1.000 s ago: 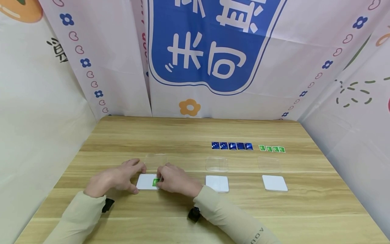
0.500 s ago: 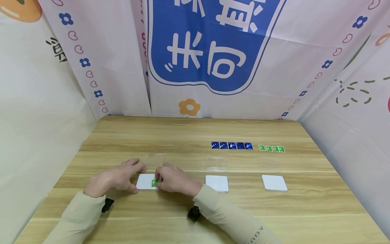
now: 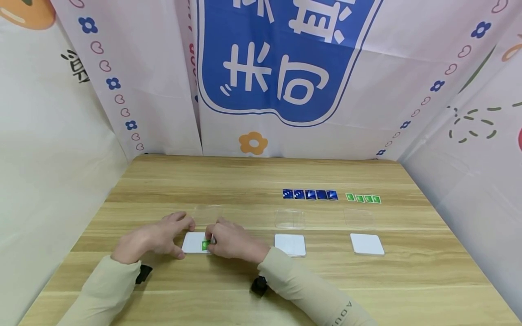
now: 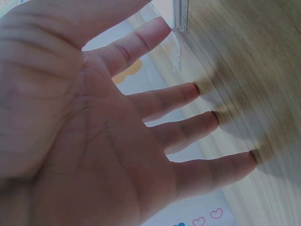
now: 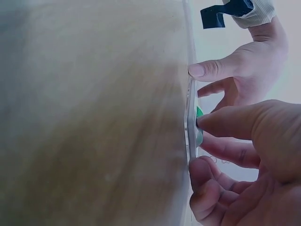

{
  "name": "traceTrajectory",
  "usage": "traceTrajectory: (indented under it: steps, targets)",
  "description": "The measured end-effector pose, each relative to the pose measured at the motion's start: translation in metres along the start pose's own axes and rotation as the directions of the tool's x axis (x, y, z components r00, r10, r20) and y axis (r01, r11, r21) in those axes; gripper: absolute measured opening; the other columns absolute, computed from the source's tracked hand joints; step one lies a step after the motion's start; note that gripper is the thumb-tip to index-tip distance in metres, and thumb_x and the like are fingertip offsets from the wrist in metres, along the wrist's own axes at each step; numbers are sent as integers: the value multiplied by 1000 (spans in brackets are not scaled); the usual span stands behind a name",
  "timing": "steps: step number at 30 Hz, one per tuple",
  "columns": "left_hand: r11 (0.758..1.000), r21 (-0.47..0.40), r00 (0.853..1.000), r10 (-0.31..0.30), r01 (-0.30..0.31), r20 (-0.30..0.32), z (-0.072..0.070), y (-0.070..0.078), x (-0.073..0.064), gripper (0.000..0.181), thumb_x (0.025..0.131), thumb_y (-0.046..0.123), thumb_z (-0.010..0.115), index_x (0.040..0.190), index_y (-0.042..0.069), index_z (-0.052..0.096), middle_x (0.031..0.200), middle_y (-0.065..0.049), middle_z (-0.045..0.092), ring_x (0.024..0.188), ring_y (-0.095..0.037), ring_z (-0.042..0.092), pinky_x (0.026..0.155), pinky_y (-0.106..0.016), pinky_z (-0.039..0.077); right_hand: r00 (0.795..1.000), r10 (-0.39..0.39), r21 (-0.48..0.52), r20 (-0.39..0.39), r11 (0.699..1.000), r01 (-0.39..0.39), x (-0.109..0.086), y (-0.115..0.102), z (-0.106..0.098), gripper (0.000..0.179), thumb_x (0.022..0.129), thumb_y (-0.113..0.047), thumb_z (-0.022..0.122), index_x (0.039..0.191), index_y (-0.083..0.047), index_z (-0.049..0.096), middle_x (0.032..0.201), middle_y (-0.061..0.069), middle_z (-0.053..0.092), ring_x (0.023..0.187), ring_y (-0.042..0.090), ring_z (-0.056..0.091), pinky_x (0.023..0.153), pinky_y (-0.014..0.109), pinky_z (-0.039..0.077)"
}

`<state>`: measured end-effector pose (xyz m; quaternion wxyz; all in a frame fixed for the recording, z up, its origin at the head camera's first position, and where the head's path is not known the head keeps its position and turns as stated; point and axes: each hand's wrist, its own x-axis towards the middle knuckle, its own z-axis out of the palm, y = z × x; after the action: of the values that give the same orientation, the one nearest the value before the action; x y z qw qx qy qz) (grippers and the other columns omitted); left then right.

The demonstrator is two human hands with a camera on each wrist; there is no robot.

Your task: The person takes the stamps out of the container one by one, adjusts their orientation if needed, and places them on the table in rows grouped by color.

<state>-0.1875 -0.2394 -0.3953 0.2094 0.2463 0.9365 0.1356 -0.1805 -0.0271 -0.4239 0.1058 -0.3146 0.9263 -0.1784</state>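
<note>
A white rectangular stack in a shallow clear plastic case (image 3: 191, 243) lies on the wooden table at front left. On its right part is a small green sticker (image 3: 205, 245), which the thumb and fingers of my right hand (image 3: 234, 240) pinch, partly hiding it. The right wrist view shows the sticker (image 5: 199, 136) standing slightly off the case's face, under the right thumb. My left hand (image 3: 152, 237) spreads around the case's left end, thumb and index finger at its corners. In the left wrist view the other fingers are nearly straight, their tips on the table.
Clear plastic lids (image 3: 290, 219) lie behind each of the three white stacks, such as the middle one (image 3: 290, 245) and the right one (image 3: 367, 244). Farther back are a row of blue stickers (image 3: 310, 194) and several green stickers (image 3: 360, 198). Printed cloth walls (image 3: 159, 90) enclose the table.
My right hand has shifted slightly left with the green sticker over the white stack. The left hand keeps its place at the case's left end.
</note>
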Motion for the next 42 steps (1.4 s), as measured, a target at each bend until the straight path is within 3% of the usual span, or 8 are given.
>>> traceTrajectory:
  steps: [10,17,23,33,42]
  targets:
    - [1000,-1,1000,-6,6,4,0,0,0,52,72,30,86,111,22,51,121,-6,47,113,-30,48,88,-52,47,997,-73,-28,-17,997,73,-1,1,1,5,93,-23,67,92,-20,70,83,-12,57,80,3,46,64,15,39]
    - [1000,3,1000,-8,8,1,-2,1,-1,53,71,30,87,110,23,51,127,-10,47,114,-32,48,87,-54,47,999,-50,-18,-17,999,50,0,0,4,10,92,-27,69,98,-20,67,88,-9,57,80,3,46,61,15,40]
    - [1000,-1,1000,1,-1,3,-3,1,-1,52,72,30,86,111,22,51,123,-7,47,112,-31,48,87,-53,47,999,-39,-32,3,999,39,-2,-2,3,13,91,-31,71,96,-20,67,89,-8,56,79,3,46,59,16,41]
    - [1000,-12,1000,-16,16,9,0,1,-2,51,73,29,86,110,23,51,134,-15,44,119,-37,46,87,-57,47,999,-35,-62,21,997,36,-2,-6,3,11,90,-29,71,92,-20,67,87,-9,55,78,3,46,58,17,40]
    - [1000,-8,1000,5,-5,-1,1,-1,1,52,73,29,86,110,22,51,128,-10,46,115,-33,48,87,-54,48,1000,-18,-57,19,998,19,-5,-6,3,21,89,-28,72,106,-20,64,96,-5,55,77,5,48,57,18,41]
